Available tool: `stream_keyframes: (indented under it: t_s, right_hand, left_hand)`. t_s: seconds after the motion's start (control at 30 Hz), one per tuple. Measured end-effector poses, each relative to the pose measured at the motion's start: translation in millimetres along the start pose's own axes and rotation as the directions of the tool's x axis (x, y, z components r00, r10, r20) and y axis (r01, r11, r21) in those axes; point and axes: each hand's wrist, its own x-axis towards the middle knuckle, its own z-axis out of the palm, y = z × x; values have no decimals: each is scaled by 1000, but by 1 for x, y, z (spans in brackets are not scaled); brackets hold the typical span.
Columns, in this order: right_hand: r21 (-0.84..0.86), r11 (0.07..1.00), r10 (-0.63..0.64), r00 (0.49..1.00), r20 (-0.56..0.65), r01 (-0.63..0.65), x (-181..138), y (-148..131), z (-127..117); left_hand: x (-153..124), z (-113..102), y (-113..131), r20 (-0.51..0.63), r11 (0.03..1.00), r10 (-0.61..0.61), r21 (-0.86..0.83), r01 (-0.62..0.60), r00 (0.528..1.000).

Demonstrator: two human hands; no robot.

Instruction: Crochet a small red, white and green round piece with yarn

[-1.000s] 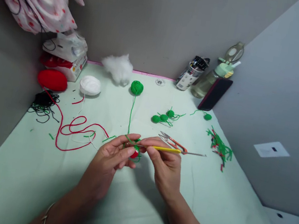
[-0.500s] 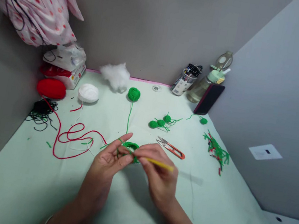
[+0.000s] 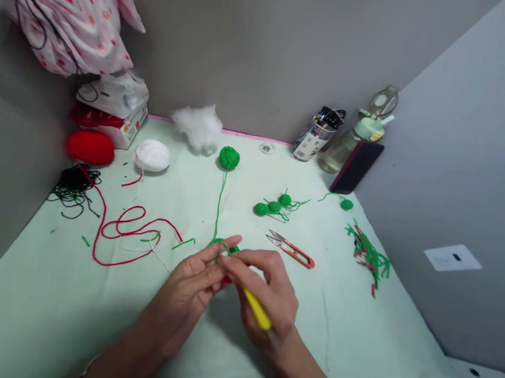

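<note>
My left hand (image 3: 196, 276) is closed on a piece of green crochet work (image 3: 233, 249), which is mostly hidden behind the fingers; a bit of red shows below it. Between the fingers of my right hand (image 3: 272, 289) is a crochet hook with a yellow handle (image 3: 259, 309), its tip at the crochet work and hidden. A strand of green yarn (image 3: 220, 203) runs from the green yarn ball (image 3: 229, 158) down to my left hand. Thread snips (image 3: 291, 248) with orange handles lie just beyond my right hand.
At the left sit a red yarn ball (image 3: 90, 147), a white yarn ball (image 3: 152, 155) and tangled black yarn (image 3: 73, 185). White stuffing (image 3: 199, 127) lies at the back. Small green crocheted balls (image 3: 274, 207) and green scraps (image 3: 370, 254) are on the right, below a leaning phone (image 3: 357, 168).
The hook's handle has swung from nearly level to slanting down toward me. My hands have turned, and the green work is now more covered by my fingers.
</note>
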Motion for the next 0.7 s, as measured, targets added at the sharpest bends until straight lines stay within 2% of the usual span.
stream_keyframes:
  t_s: [0.03, 0.1, 0.17, 0.2, 0.33, 0.5, 0.6, 0.7]
  right_hand:
    - [42, 998, 48, 998, -30, -47, 0, 1, -2]
    - [212, 955, 227, 970, -82, -206, 3, 3, -4]
    - [367, 877, 356, 932, -66, -309, 7, 5, -5]
    - [409, 851, 376, 926, -36, -329, 8, 5, -4]
    - [377, 861, 341, 937, 72, -342, 10, 2, 3]
    - [342, 895, 284, 957, 55, -285, 8, -2, 5]
    - [330, 902, 284, 958, 29, -278, 8, 0, 0]
    - [424, 832, 395, 919, -2, -357, 10, 5, -6]
  left_hand:
    - [1, 0, 1, 5, 1000, -26, -18, 26, 1000]
    - [1, -1, 4, -18, 999, 0, -36, -1, 1000]
    - [2, -2, 4, -50, 998, 65, -9, -66, 997]
    - [1, -2, 3, -52, 996, 91, 19, -90, 995]
    - [0, 0, -1, -10, 985, 118, 129, -115, 993]
    - [-1, 3, 1, -52, 986, 120, 123, -113, 991]
    - [-1, 2, 5, -19, 999, 18, 42, -17, 1000]
    - [1, -2, 8, 16, 997, -79, -13, 79, 997]
